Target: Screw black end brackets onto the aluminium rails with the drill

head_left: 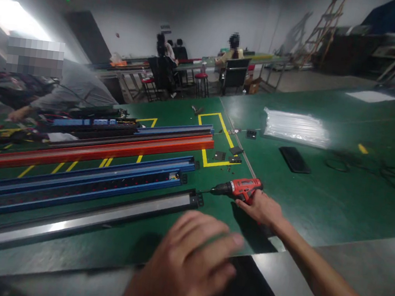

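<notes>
the fingers of the right hand [265, 208] were clamped around the grip of a red drill [245, 187] over the green worktop [322, 205], its bit [206, 191] by the end of a black-edged rail [122, 211]. the left hand [188, 256], blurred, had fingers bent and slightly apart. a blue channel [124, 190] held a dark strip [137, 179]; clear plastic wrap [296, 127] enclosed pale lengths.

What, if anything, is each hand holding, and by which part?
The right hand holds the red-and-black power drill by its handle; the left hand, blurred, holds nothing visible.
</notes>
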### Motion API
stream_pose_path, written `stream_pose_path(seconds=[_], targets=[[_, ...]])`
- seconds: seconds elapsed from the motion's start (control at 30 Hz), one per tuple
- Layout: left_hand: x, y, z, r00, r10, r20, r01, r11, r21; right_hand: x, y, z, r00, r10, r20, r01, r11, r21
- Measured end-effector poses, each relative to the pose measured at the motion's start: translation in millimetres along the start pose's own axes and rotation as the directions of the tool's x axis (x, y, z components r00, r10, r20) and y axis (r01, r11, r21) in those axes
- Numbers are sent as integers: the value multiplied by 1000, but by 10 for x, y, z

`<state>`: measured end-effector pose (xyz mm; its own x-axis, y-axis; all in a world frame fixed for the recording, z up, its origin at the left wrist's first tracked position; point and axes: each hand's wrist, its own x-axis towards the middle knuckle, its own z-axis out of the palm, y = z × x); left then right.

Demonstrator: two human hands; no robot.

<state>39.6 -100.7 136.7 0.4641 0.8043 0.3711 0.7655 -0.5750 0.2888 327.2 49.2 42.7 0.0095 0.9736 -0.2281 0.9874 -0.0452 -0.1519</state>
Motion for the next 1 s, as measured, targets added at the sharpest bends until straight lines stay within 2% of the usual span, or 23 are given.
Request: stream_pose_path(seconds=[0.03, 0.1, 0.17, 0.2, 0.27, 0.37, 0.53, 1.0], targets=[[61, -251, 57, 999, 30, -10, -29, 996, 85, -1, 9, 8, 1000, -6, -5, 6, 1000, 3], [39, -771, 169, 996, -74, -56, 87, 959, 270, -4, 21, 25, 1000, -16, -19, 16, 1000, 14], [-123, -1221, 282, 976, -195, -97, 216, 916, 339, -8, 28, 38, 999, -23, -32, 24, 999, 33], [-221, -1388, 339, 963, -250, -102, 270, 901, 338, -9, 29, 43, 999, -25, -36, 27, 999, 42], [-384, -1583, 458, 940, -332, -83, 340, 885, 318, -13, 28, 47, 999, -26, -45, 29, 998, 50], [-474, -1606, 645, 938, -342, -61, 341, 874, 347, -22, 19, 36, 998, -27, -55, 30, 998, 50], [-437, -1524, 859, 932, -310, -186, 360, 842, 402, -33, -4, 2, 999, -23, -27, 24, 1000, 19], [-456, -1558, 924, 922, -289, -259, 374, 842, 389, 5, -1, 22, 998, -56, -24, 55, 997, -46]])
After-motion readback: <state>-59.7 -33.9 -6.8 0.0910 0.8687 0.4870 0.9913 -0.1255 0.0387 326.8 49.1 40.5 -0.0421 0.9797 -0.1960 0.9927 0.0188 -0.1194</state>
